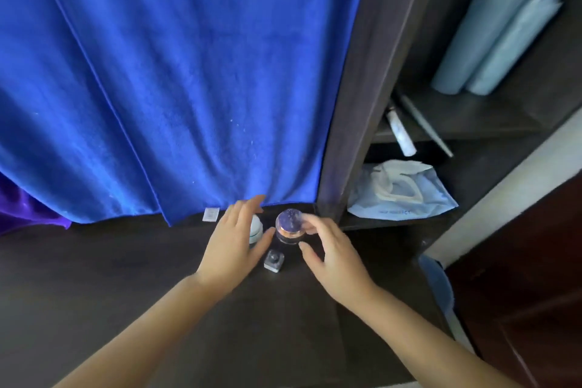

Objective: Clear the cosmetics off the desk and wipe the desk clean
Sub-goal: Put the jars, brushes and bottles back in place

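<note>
Both hands closing in on three small cosmetics at the back of the dark wood-grain desk [126,277].

Left hand [234,246], fingers spread, is cupping a white round jar [256,228]; right hand [333,257], fingers apart, is curving around a glass jar with a domed clear lid [289,224], contact unclear. A small square clear-glass bottle [274,260] is standing just in front. A plush blue towel [176,72] is hanging behind. On the side shelf, a pale blue soft pack [406,195] is lying, contents unreadable.
</note>
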`<state>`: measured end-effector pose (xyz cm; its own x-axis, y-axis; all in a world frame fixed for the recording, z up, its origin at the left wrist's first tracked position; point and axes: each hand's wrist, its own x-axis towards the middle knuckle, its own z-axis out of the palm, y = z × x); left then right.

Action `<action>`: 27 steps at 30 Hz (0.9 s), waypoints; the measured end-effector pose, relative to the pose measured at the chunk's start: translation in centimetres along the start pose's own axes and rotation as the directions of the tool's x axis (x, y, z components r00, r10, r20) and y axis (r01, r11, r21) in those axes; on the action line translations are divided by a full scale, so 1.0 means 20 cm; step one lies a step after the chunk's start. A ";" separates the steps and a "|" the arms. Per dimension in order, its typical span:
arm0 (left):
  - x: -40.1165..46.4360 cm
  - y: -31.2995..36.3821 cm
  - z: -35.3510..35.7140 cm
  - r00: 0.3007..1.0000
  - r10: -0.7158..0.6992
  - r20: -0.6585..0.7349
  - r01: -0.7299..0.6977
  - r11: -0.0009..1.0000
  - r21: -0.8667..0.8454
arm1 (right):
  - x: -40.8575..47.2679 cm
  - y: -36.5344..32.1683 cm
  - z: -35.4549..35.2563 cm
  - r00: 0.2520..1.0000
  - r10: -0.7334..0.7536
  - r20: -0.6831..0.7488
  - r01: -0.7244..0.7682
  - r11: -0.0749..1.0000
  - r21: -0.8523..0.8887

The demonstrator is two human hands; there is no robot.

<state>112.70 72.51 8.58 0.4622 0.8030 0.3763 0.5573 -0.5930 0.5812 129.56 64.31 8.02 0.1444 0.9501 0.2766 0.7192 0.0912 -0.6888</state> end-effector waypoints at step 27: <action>0.75 1.21 0.17 0.941 -0.325 -0.093 0.306 0.703 0.642 | 0.74 0.08 -1.13 0.992 0.090 0.089 -0.054 0.938 -0.343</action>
<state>135.40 70.05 25.86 0.1900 0.9538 0.2327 0.9760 -0.2092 0.0608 148.26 71.79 26.23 0.1473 0.9772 0.1527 0.8997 -0.0682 -0.4312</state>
